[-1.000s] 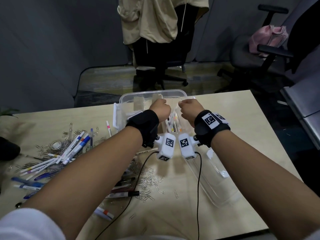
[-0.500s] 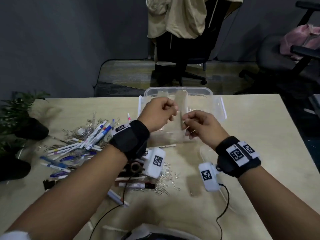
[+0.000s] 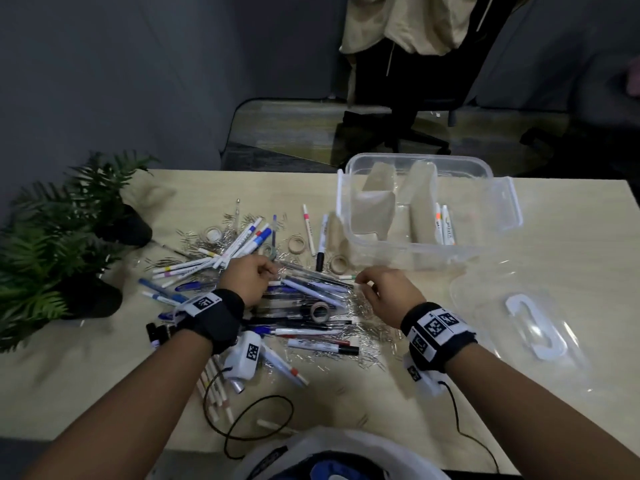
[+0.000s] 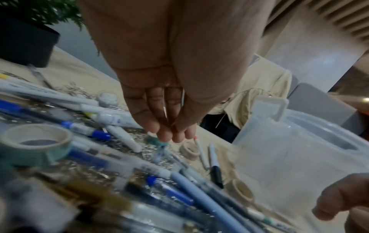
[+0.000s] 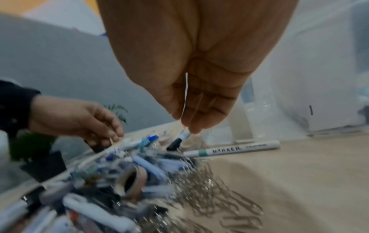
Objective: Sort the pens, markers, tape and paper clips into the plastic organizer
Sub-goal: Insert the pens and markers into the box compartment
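Note:
A clear plastic organizer [image 3: 415, 161] stands at the back right of the table, with cardboard dividers [image 3: 372, 209] and a few white markers [image 3: 445, 226] inside. To its left lies a heap of pens and markers [image 3: 239, 247], tape rolls [image 3: 319, 311] and paper clips [image 3: 367, 327]. My left hand [image 3: 272, 275] hovers over the heap, fingers pointing down together [image 4: 173, 135] and holding nothing. My right hand [image 3: 363, 280] reaches down beside it, fingertips [image 5: 191, 126] just above a marker tip, also with nothing in it. A green-banded marker [image 5: 231, 149] lies close by.
The organizer's clear lid [image 3: 512, 306] lies flat at the right. Potted plants [image 3: 52, 244] stand at the table's left edge. A black cable [image 3: 249, 427] loops near the front edge. An office chair draped with a beige garment [image 3: 408, 22] stands behind the table.
Both hands left the cardboard divider they held at the organizer and came down and left to the heap. The divider now stands inside the box.

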